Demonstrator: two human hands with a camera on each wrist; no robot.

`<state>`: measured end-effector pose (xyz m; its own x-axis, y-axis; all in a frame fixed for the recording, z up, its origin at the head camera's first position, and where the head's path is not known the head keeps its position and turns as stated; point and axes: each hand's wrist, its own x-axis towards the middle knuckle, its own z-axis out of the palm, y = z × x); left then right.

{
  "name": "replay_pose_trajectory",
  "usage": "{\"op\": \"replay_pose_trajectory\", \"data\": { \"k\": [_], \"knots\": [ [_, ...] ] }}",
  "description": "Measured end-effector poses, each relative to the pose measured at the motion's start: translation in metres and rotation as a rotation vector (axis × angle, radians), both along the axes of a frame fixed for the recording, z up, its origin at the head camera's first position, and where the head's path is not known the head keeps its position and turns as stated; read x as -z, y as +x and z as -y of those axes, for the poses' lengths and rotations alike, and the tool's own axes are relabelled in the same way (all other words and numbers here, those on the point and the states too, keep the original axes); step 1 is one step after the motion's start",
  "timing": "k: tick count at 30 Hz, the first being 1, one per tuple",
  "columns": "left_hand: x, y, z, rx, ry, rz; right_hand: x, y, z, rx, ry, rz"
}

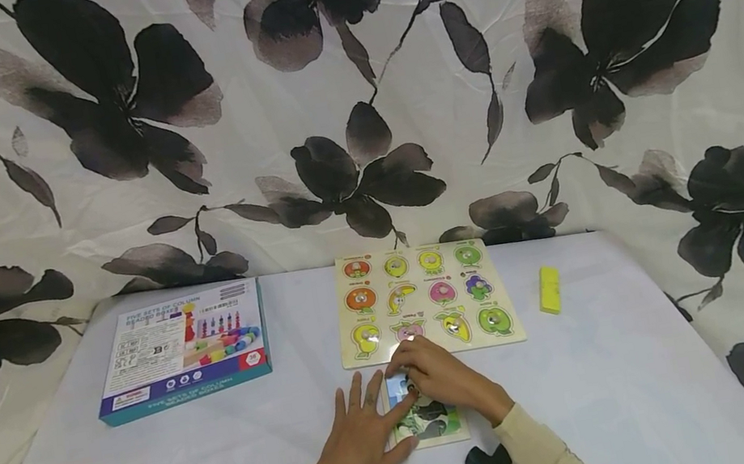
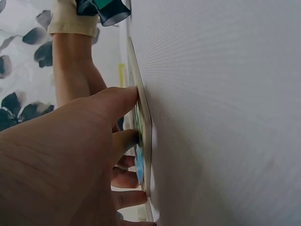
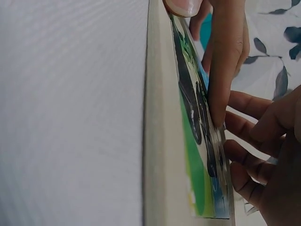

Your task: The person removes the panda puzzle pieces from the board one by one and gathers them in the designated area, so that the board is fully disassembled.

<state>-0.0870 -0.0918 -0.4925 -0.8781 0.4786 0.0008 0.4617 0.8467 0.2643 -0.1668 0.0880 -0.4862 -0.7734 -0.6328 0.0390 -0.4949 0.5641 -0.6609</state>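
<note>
A small panda picture puzzle (image 1: 442,427) lies flat on the white table in front of the person. My left hand (image 1: 360,449) is spread over its left side. The left index finger presses on the picture, while the thumb (image 2: 123,100) rests at the near edge of its pale board (image 2: 146,122). From the right, my right hand (image 1: 436,373) reaches over the puzzle's far part. Its bent fingers (image 3: 244,125) touch the picture near the far edge. Whether they pinch a loose piece there, I cannot tell.
Just behind the puzzle lies a larger fruit puzzle board (image 1: 425,301). A boxed beads set (image 1: 185,349) is at the table's left, and a yellow block (image 1: 549,290) to the right. A dark wrist camera (image 1: 488,462) sits by the right sleeve. Floral cloth (image 1: 351,104) hangs behind the table.
</note>
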Motion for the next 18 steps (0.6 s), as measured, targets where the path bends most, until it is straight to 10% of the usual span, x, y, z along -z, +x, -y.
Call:
{"op": "replay_pose_trajectory", "data": {
  "k": [18],
  "knots": [
    [0.0015, -0.0006, 0.0006, -0.004, -0.020, 0.037, 0.0009, -0.0002, -0.0032, 0.000, -0.099, 0.134]
  ]
}}
